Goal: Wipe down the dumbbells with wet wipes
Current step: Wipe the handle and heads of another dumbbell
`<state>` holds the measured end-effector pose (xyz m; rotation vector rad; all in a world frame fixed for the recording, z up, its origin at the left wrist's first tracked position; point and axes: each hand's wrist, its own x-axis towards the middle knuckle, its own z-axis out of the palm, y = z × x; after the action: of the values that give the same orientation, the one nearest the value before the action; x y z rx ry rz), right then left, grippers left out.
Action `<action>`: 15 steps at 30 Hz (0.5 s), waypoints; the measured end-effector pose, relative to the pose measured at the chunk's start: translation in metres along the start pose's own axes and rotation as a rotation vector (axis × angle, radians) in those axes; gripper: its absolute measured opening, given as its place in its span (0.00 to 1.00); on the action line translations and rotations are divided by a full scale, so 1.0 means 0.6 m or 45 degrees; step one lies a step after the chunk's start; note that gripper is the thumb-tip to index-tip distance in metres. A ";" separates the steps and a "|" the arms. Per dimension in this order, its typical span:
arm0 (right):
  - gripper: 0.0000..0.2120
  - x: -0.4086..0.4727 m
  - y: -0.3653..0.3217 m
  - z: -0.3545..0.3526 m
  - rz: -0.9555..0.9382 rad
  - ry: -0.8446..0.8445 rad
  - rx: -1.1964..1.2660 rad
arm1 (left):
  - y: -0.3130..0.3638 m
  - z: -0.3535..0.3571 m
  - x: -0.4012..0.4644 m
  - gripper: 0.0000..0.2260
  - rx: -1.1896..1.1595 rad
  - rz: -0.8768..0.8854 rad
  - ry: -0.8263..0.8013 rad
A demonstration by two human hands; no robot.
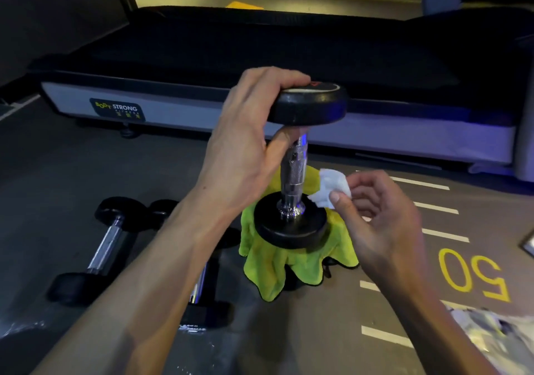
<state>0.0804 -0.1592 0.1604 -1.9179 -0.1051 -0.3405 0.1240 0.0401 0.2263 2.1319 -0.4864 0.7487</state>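
A black dumbbell (293, 172) with a chrome knurled handle stands upright on a lime-green cloth (289, 267). My left hand (245, 143) grips its upper head, fingers over the top and thumb under the rim. My right hand (378, 215) pinches a crumpled white wet wipe (329, 189) just right of the handle's lower end, close to the chrome collar. Two more dumbbells lie on the floor to the left: one (101, 247) in plain view, the other (202, 288) partly hidden under my left forearm.
A treadmill deck (202, 106) labelled Body Strong runs across the back. The grey floor has white stripes and a yellow "50" (474, 273) to the right. A crinkled plastic pack (497, 337) lies at the lower right.
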 end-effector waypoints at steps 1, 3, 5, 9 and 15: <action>0.07 0.006 -0.001 -0.001 -0.021 0.010 -0.084 | 0.000 0.000 0.002 0.21 0.001 -0.021 -0.006; 0.08 0.016 -0.003 0.004 -0.126 -0.002 -0.266 | -0.002 -0.001 0.008 0.21 -0.001 -0.036 -0.042; 0.09 0.021 -0.005 0.015 -0.205 -0.033 -0.395 | -0.003 -0.002 0.011 0.22 0.018 -0.024 -0.096; 0.07 0.023 -0.015 0.023 -0.128 -0.214 -0.368 | -0.014 -0.013 0.015 0.26 0.076 -0.034 -0.193; 0.08 0.019 -0.023 0.007 -0.165 -0.356 -0.339 | -0.019 -0.014 0.027 0.24 0.016 -0.133 -0.245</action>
<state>0.0887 -0.1514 0.1749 -2.2209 -0.3870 -0.1766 0.1396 0.0523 0.2344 2.2341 -0.4672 0.4919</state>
